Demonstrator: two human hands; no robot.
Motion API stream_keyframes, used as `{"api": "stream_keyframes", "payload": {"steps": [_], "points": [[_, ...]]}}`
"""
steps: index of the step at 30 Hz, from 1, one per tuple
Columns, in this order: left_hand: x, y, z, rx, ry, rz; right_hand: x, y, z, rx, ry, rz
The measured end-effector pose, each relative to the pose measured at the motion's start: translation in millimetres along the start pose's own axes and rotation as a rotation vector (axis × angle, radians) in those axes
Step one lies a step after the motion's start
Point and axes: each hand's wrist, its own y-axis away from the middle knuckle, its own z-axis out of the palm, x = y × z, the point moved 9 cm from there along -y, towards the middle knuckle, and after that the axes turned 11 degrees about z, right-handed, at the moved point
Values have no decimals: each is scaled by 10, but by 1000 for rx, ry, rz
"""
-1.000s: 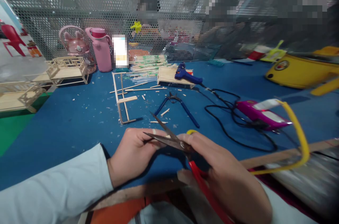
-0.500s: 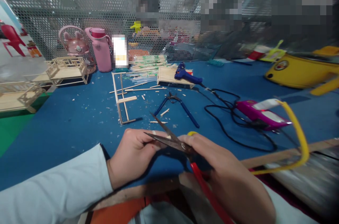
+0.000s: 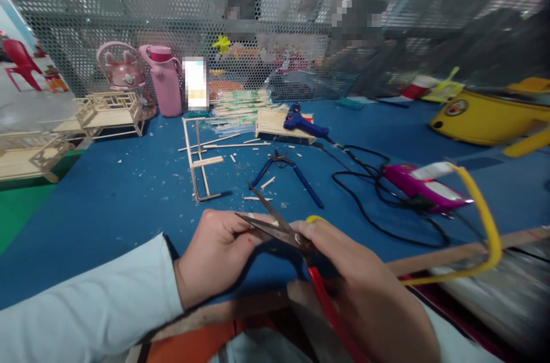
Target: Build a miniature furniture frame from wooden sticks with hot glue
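Though apart, two scissor blades (image 3: 275, 231)

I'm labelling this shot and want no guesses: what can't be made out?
Head view:
Pale bit at the scissors: too small to identify.
Fingertips of the left hand: partly hidden behind the blades.
Handles: partly covered by the right hand.
Content of the bright panel: pixelated.
Right end of the yellow item: cut off by the right edge.

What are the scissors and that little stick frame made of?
The scissors have dark, dull blades, probably steel; their smooth red handle looks like plastic. The stick frame seems bare wood or bamboo: pale, matte, no paint showing.
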Motion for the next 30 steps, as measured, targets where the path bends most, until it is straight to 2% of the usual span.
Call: {"api": "stream_keyframes", "payload": {"steps": [4,11,17,23,30], "points": [[0,6,5,6,20,-13,1,6,57,-81,-54,1],[7,10,1,30,81,-17,-118,-38,-11,-55,-84,-55],[17,-2,-5,38,86,-4,-109,-9,-36,118,110,-81],[22,-10,-25,52,72,18,-121,-20,5,9,19,-87],[28,-13,-34,63,77,24,-110,-37,-29,66,81,-95]]}}
